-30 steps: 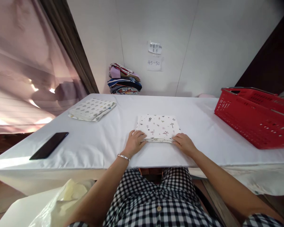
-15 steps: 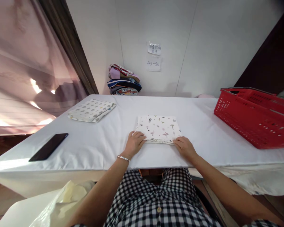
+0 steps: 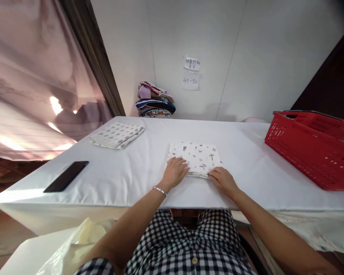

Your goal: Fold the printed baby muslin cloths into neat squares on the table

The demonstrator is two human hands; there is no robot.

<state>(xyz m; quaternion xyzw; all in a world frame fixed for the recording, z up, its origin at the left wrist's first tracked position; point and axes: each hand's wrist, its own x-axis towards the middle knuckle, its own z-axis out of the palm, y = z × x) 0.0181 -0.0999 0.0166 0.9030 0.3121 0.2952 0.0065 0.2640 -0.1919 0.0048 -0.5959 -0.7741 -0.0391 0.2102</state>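
Observation:
A folded white cloth [image 3: 199, 154] printed with small palm trees and plants lies in front of me on the white-covered table [image 3: 114, 175]. My left hand [image 3: 174, 172] rests flat over its near left corner, fingers stretched out. At the near right corner, my right hand [image 3: 223, 180] has its fingers closed on the folded edge, with the thumb side toward the cloth's middle. The layers of the fold show along the near edge between both hands.
Another folded cloth with grey hearts [image 3: 117, 134] lies at the back left, and a dark phone [image 3: 66, 177] nearer the left edge. A red plastic basket [image 3: 312, 149] stands at the right. Stacked fabrics [image 3: 155, 103] sit behind the table by the wall.
My left hand has slid right and farther onto the cloth, from its left edge to lying over the corner. The right hand stays at its corner. The view has shifted slightly.

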